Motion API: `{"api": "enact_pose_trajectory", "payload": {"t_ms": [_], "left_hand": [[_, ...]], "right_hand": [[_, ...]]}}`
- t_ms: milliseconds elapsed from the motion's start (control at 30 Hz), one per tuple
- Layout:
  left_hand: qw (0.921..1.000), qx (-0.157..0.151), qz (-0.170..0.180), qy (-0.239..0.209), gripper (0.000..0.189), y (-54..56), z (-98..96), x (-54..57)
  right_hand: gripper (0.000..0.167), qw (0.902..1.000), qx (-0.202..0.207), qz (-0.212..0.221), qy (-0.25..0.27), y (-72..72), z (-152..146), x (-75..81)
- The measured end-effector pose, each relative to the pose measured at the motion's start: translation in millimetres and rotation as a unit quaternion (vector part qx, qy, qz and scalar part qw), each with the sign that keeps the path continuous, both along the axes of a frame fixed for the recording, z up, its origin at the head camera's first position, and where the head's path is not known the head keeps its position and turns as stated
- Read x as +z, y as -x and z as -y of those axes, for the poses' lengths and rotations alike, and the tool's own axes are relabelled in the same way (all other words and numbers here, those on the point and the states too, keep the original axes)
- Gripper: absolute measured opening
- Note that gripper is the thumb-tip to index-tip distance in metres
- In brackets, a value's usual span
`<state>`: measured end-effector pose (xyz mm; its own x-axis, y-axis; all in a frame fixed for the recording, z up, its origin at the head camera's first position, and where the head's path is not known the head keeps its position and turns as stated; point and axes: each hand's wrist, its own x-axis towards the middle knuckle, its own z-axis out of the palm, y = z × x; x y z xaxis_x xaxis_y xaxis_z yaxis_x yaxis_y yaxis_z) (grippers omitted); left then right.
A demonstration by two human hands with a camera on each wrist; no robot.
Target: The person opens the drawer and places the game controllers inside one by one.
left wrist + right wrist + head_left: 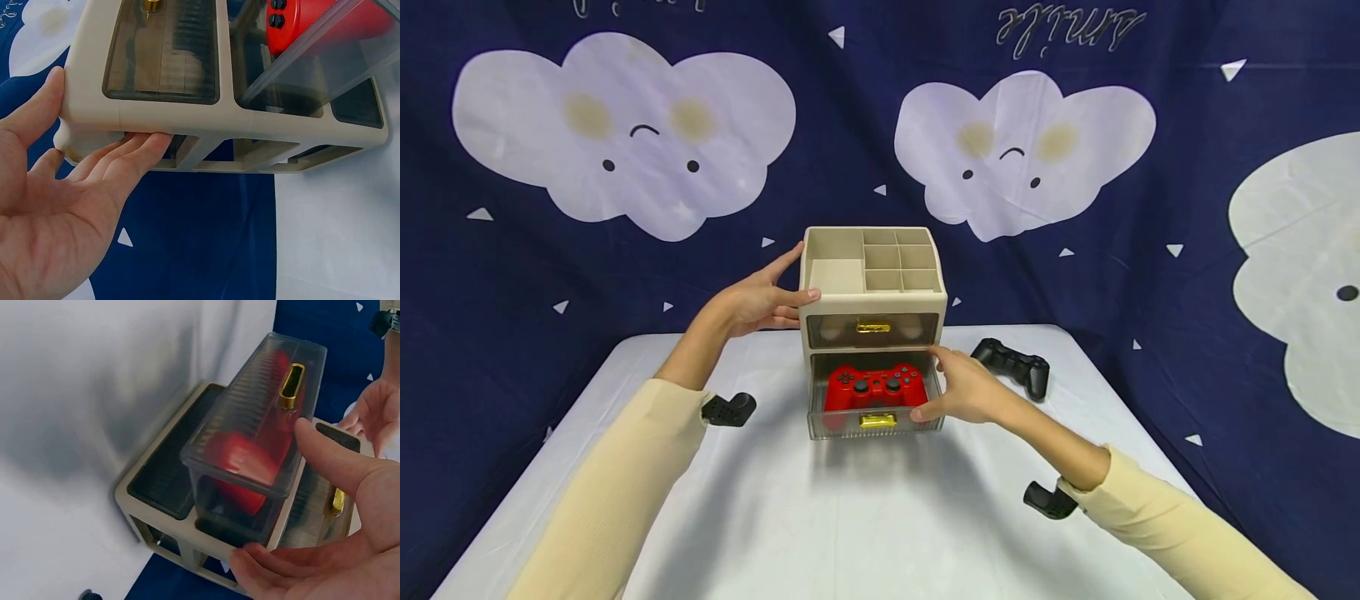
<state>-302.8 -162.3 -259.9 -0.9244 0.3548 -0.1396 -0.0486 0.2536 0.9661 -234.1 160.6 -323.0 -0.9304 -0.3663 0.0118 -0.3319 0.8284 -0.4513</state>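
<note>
On the tabletop point(865, 542), left hand point(760, 300) grips organizer point(880, 303) side; right hand point(962, 387), fingers loose, thumbs lower drawer point(850, 430) front. 1 red controller point(877, 387) sits inside drawer. Best: brace organizer firmly, keep thumb pressure even, drawer square.

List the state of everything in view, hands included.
Beige drawer organizer: upright on the white table
Top drawer: shut
Second drawer: pulled open
Bottom drawer: appears shut, partly hidden
Red game controller: lying inside the second drawer
Black game controller: lying on the table, right of the organizer
Left hand: touching the organizer's side
Right hand: thumb on the second drawer's front
</note>
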Motion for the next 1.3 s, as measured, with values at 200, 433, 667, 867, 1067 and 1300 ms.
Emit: {"api": "enact_pose_trajectory", "payload": {"t_ms": [200, 433, 667, 867, 1067, 1300], "left_hand": [[1.0000, 0.000, 0.001, 0.001, 0.101, 0.1, -0.7, -0.2], [1.0000, 0.002, -0.002, 0.007, 0.100, -0.4, -0.6, -0.1], [1.0000, 0.003, -0.004, 0.005, 0.101, 0.5, -0.8, -1.1], [1.0000, 0.001, 0.001, 0.001, 0.101, 0.7, -1.7, -1.6], [1.0000, 0.003, 0.006, 0.000, 0.101, 0.2, -1.2, -1.2], [1.0000, -0.001, 0.003, -0.002, 0.100, 0.3, -0.9, -0.8]], "right_hand": [[0.116, 0.9978, -0.034, 0.039, 0.042, 1.9, -5, -6.0], [0.126, 0.9939, -0.043, 0.048, 0.090, 9.2, -8, -11.4], [0.125, 0.9918, -0.047, 0.065, 0.100, 14.3, -9, -11.6], [0.123, 0.9898, -0.059, 0.060, 0.115, 20.1, -5, -12.7], [0.114, 0.9862, -0.073, 0.052, 0.139, 30.3, -1, -15.8], [0.114, 0.9840, -0.076, 0.038, 0.157, 43.8, -1, -19.8]]}}
